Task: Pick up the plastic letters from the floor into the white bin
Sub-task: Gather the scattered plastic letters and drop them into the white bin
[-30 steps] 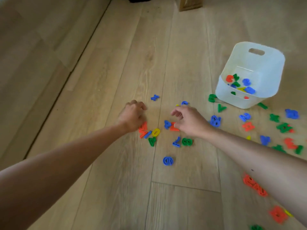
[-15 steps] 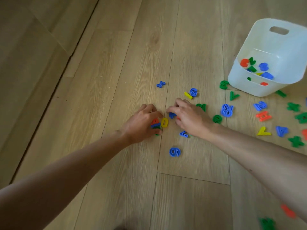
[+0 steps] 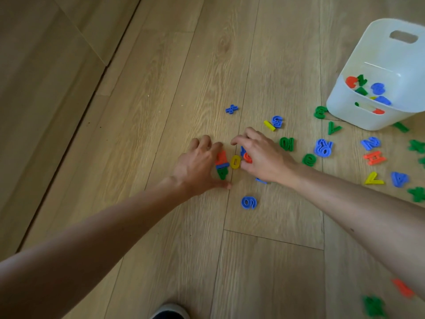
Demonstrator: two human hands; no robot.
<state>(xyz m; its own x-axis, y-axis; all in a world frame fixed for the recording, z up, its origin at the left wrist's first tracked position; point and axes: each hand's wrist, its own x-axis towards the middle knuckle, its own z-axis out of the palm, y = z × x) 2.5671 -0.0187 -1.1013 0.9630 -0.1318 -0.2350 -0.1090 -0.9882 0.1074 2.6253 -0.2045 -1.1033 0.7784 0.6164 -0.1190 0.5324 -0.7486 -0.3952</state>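
L side first: the left hand was a loose fist sitting at the top of the little stack a sec ago. Now the thumb's swung out flat on the floor just below the green A. The fingers bend against the top of the red letter, w/ a blue bar lying between red and green. It brackets the stack, sure, but whether it's actually pinching I can't tell. The yellow O lies flat in the gap between both hands and looks untouched.

The right hand was hovering w/ looser fingers before. Now it's curled over a second red piece, thumb under and fingers over, which reads as a pinch. A blue piece peeks out just behind.

Nothing's off the floor yet. To me that's both hands raking one cluster together, so prob one combined load for the bin, and the job's still early.

As for the letters, they're chunky bright moulded plastic w/ raised outlines, lying flat on the wood. A blue 9 sits near, below the hands. Further right there's a green e, a red H and plenty more scattered about. The white bin stands far right, well apart from both hands. It's translucent w/ a handle slot and only a handful of letters in the bottom, and a green 3 sits just beside its base.
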